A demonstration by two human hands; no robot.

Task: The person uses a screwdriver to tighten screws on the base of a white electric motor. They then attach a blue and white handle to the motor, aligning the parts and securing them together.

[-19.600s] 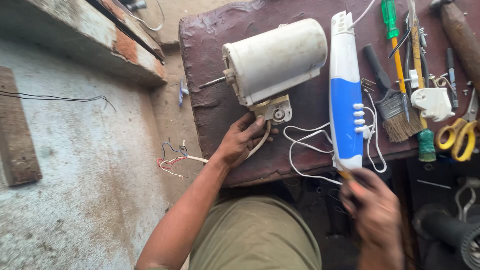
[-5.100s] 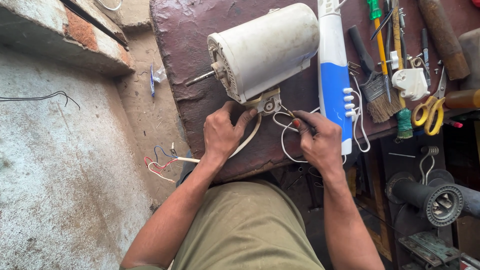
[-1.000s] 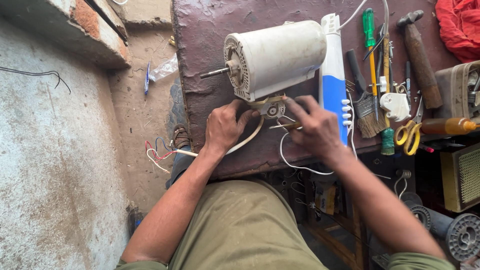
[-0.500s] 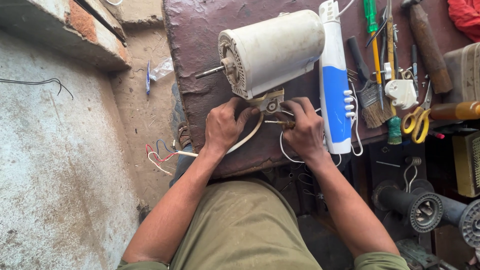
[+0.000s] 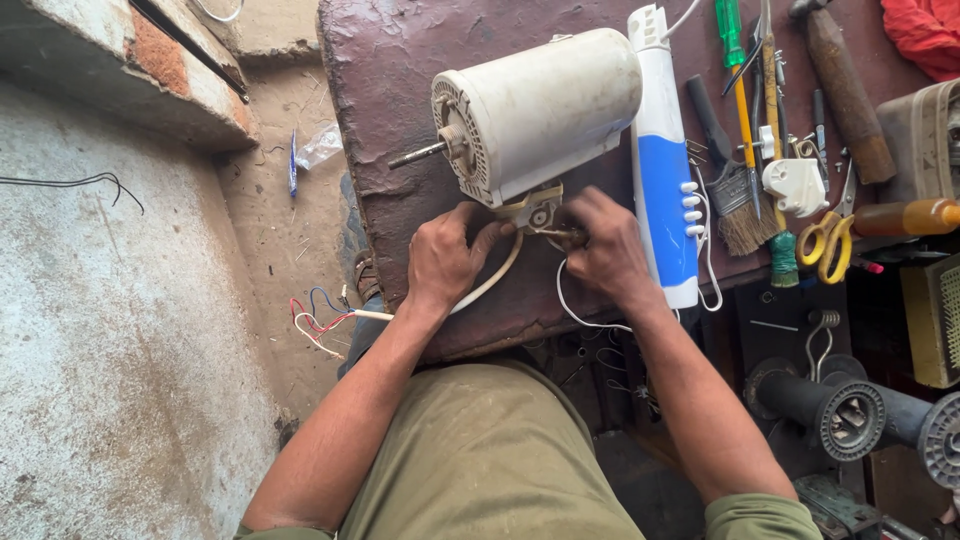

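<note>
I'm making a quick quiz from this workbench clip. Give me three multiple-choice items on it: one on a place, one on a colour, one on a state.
1. Where does the white and blue panel lie?
A. on the floor
B. on the bench beside the motor
C. on the person's lap

2. What colour are the scissors' handles?
A. yellow
B. black
C. green

3. What are the two hands doing?
A. resting on the knees
B. holding the brush
C. both at the bracket under the motor

Answers:
1 B: the panel lies along the cream motor on the brown bench top.
2 A: yellow loops show beside the brush.
3 C: the left hand and right hand meet at the bracket.
</note>
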